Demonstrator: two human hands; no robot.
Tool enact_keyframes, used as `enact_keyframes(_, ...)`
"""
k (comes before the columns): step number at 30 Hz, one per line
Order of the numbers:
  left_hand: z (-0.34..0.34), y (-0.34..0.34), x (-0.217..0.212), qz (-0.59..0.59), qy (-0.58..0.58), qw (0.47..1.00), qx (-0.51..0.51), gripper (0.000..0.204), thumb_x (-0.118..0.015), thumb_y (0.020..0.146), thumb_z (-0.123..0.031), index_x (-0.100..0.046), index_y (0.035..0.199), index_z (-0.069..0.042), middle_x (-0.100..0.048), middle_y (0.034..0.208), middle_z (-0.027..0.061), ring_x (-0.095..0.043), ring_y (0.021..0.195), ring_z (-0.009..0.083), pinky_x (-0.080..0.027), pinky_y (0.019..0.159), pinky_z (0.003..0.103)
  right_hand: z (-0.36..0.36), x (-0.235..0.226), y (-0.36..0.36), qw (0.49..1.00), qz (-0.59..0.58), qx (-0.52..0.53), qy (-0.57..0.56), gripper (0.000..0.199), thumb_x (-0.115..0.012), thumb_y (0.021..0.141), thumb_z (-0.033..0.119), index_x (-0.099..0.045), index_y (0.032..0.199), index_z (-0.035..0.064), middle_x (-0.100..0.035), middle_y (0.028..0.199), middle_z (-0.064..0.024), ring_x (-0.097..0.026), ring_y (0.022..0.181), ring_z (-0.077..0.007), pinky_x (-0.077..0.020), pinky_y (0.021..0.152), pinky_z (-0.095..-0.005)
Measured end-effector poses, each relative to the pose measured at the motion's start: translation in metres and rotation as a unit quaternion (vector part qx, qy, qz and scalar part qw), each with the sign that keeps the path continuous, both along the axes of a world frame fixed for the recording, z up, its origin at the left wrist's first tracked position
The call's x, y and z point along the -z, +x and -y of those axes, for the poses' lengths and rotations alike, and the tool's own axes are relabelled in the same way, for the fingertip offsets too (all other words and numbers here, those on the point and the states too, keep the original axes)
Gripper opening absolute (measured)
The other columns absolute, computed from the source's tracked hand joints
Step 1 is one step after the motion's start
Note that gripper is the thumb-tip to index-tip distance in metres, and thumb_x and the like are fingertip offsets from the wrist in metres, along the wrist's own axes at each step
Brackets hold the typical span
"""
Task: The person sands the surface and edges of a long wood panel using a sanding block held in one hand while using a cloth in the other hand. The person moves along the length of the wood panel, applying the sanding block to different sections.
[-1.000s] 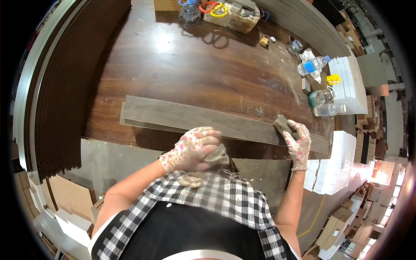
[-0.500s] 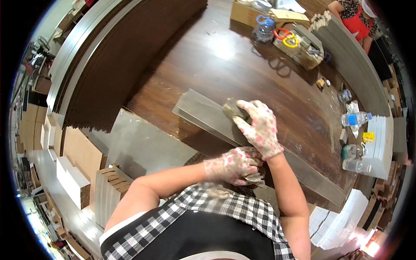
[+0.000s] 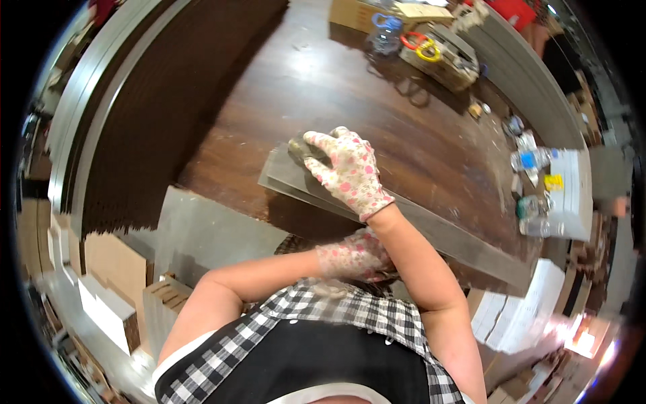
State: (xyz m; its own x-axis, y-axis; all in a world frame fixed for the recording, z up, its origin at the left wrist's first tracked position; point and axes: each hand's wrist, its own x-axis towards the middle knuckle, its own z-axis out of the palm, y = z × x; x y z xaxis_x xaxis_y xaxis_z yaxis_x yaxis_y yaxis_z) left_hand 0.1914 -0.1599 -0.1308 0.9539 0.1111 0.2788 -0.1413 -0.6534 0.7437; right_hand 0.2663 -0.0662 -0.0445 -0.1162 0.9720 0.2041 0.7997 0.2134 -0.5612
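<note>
A long grey strip of board (image 3: 431,225) lies along the near edge of the brown table, slanting from upper left to lower right. My right hand (image 3: 346,172), in a white glove with pink dots, is closed around a dark grey-green lump (image 3: 306,153) whose kind I cannot make out. That lump presses on the strip near its left end. My left hand (image 3: 356,256), in a matching glove, is low by my body, just under the strip's near side. It is smeared by motion and partly covered by my right forearm, so its fingers do not show clearly.
Tall stacks of grey board (image 3: 155,121) stand at the left. At the back are a blue-capped bottle (image 3: 385,37), red and yellow scissors (image 3: 422,46) and a carton (image 3: 350,15). Bottles (image 3: 535,159) line the right side, beside white sheets (image 3: 572,188).
My right hand has slid left along the strip with the lump, closer to the strip's end. My left hand stays low and is now more blurred. The whole view has shifted.
</note>
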Motion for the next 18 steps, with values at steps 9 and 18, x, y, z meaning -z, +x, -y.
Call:
enact_keyframes(9, -0.015, 0.005, -0.022, 0.081, 0.075, 0.993, 0.029, 0.041, -0.076, 0.073, -0.023, -0.069, 0.106, 0.000, -0.062, 0.128, 0.0185, -0.047, 0.137, 0.0350, -0.036, 0.116, 0.047, 0.152, -0.017, 0.137, 0.941, 0.166, 0.291, -0.049, 0.035, -0.075, 0.081, 0.023, -0.074, 0.114, 0.0123, -0.067, 0.093, -0.0134, -0.065, 0.088, -0.0327, -0.0524, 0.080, -0.0445)
enact_keyframes(18, -0.019, 0.001, -0.036, 0.059, 0.074, 0.995, -0.014, 0.050, -0.079, 0.067, -0.024, -0.068, 0.112, -0.004, -0.060, 0.131, 0.0149, -0.049, 0.134, 0.0359, -0.044, 0.109, 0.052, 0.171, -0.019, 0.134, 0.929, 0.208, 0.305, -0.008, 0.035, -0.077, 0.080, 0.020, -0.075, 0.113, 0.0111, -0.068, 0.102, -0.0146, -0.064, 0.097, -0.0319, -0.0520, 0.087, -0.0420)
